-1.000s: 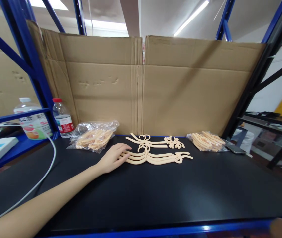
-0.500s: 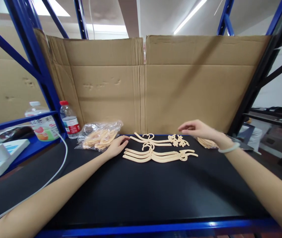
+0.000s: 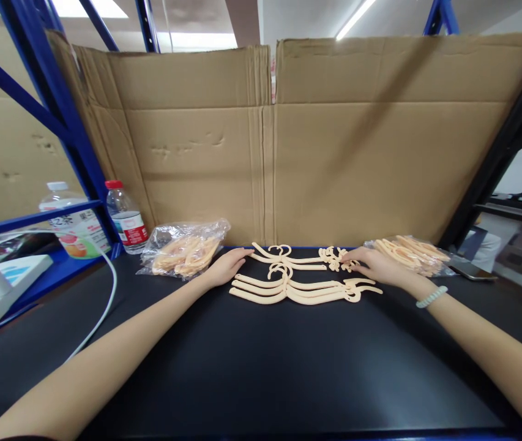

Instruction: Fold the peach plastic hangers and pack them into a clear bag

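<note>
Several cream plastic hangers lie on the black table (image 3: 261, 361) in two groups: a far pair (image 3: 288, 257) and a near stack (image 3: 297, 291). My left hand (image 3: 226, 266) rests flat at the left ends of the hangers, fingers stretched toward the far pair, holding nothing. My right hand (image 3: 373, 264) lies at the right ends, its fingertips touching the knotted end of the far pair (image 3: 334, 258); the fingers are extended and low. A pale bracelet (image 3: 430, 296) sits on my right wrist.
A clear bag of hangers (image 3: 187, 251) lies left, another bag of hangers (image 3: 407, 251) right, with a phone (image 3: 469, 269) beside it. Two bottles (image 3: 125, 220) stand at the left by the blue rack post (image 3: 59, 104). A white cable (image 3: 104, 294) crosses the left. A cardboard wall (image 3: 265, 153) closes the back.
My right hand came in from the lower right and has dropped onto the right ends of the hangers. My left hand slid up from the near stack toward the far pair.
</note>
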`<state>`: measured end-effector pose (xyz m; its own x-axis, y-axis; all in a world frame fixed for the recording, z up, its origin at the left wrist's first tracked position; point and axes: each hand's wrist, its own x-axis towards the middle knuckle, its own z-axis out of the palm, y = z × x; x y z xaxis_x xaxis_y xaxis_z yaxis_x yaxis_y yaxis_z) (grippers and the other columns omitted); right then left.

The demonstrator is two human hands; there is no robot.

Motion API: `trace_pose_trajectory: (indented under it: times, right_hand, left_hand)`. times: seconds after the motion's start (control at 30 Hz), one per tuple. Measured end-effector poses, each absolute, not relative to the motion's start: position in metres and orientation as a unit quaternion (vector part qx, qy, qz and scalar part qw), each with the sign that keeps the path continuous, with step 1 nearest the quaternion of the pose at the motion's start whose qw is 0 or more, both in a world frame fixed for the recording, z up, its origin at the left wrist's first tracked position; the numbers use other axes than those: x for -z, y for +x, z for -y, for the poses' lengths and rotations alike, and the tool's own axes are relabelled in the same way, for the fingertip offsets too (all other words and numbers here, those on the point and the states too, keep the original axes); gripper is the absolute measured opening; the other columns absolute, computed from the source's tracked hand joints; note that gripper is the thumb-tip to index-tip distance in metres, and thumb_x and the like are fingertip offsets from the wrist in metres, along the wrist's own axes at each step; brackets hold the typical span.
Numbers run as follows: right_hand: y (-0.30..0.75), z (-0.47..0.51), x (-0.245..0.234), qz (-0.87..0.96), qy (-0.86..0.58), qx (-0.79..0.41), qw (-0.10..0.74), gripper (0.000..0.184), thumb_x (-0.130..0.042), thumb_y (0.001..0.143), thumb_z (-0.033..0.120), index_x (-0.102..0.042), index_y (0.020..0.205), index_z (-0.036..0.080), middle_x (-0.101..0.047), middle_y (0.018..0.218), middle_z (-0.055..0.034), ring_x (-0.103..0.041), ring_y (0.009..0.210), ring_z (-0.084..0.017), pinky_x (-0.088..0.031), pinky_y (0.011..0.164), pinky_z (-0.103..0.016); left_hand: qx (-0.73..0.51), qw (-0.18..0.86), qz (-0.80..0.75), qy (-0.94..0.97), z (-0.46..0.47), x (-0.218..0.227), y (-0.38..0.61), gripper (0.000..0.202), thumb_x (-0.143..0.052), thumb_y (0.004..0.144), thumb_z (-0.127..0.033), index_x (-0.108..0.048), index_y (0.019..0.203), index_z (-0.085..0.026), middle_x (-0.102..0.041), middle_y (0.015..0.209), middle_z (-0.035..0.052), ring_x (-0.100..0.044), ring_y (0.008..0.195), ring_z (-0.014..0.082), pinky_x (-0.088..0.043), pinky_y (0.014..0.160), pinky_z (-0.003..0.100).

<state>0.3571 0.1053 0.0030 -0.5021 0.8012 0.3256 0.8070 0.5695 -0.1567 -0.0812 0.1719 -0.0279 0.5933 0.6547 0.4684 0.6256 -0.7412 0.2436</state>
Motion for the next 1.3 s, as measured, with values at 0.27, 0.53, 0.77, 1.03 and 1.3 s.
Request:
trace_pose_trajectory:
  times: [0.27, 0.53, 0.77, 1.03, 1.3]
  right_hand:
    - [0.354, -0.106, 0.004, 0.879, -0.444, 0.007, 0.176, 0.029, -0.050, 0.086, 0.016, -0.071, 0.105, 0.019, -0.070, 0.112, -0.0085, -0.064, 0.105, -0.025, -0.051, 0.095, -0.041]
    - [0.357, -0.112, 0.011, 0.883, -0.430, 0.012, 0.189, 0.026, -0.053, 0.083, 0.017, -0.072, 0.102, 0.021, -0.071, 0.109, -0.0075, -0.065, 0.105, -0.025, -0.051, 0.096, -0.042]
    - [0.360, -0.114, 0.013, 0.878, -0.438, 0.016, 0.192, 0.026, -0.056, 0.082, 0.016, -0.072, 0.102, 0.023, -0.073, 0.106, -0.0059, -0.067, 0.100, -0.024, -0.053, 0.092, -0.040]
    - [0.362, -0.115, 0.016, 0.872, -0.446, 0.024, 0.199, 0.027, -0.057, 0.082, 0.013, -0.073, 0.102, 0.021, -0.073, 0.105, -0.0067, -0.068, 0.098, -0.025, -0.054, 0.090, -0.040]
    - [0.359, -0.113, 0.013, 0.862, -0.465, 0.046, 0.198, 0.032, -0.055, 0.079, 0.005, -0.074, 0.099, 0.022, -0.074, 0.102, -0.0062, -0.069, 0.094, -0.025, -0.055, 0.086, -0.038]
  left_hand:
    - [-0.273, 0.012, -0.350, 0.896, -0.168, 0.024, -0.083, 0.035, -0.041, 0.093, -0.021, -0.059, 0.122, -0.019, -0.064, 0.120, 0.0091, -0.059, 0.115, 0.0212, -0.046, 0.102, 0.042]
    - [-0.283, -0.004, -0.358, 0.890, -0.166, 0.023, -0.082, 0.028, -0.048, 0.091, -0.022, -0.066, 0.111, -0.016, -0.066, 0.108, 0.0108, -0.065, 0.101, 0.0227, -0.052, 0.093, 0.040]
    - [-0.279, -0.007, -0.356, 0.892, -0.165, 0.021, -0.081, 0.027, -0.047, 0.092, -0.026, -0.069, 0.106, -0.018, -0.070, 0.107, 0.0102, -0.064, 0.102, 0.0237, -0.051, 0.093, 0.041]
    - [-0.277, -0.005, -0.363, 0.890, -0.161, 0.020, -0.080, 0.030, -0.044, 0.093, -0.030, -0.069, 0.105, -0.017, -0.069, 0.107, 0.0108, -0.064, 0.101, 0.0239, -0.051, 0.092, 0.041]
    - [-0.288, -0.003, -0.352, 0.890, -0.161, 0.018, -0.078, 0.034, -0.043, 0.094, -0.035, -0.070, 0.102, -0.016, -0.069, 0.101, 0.0114, -0.064, 0.096, 0.0249, -0.052, 0.089, 0.041]
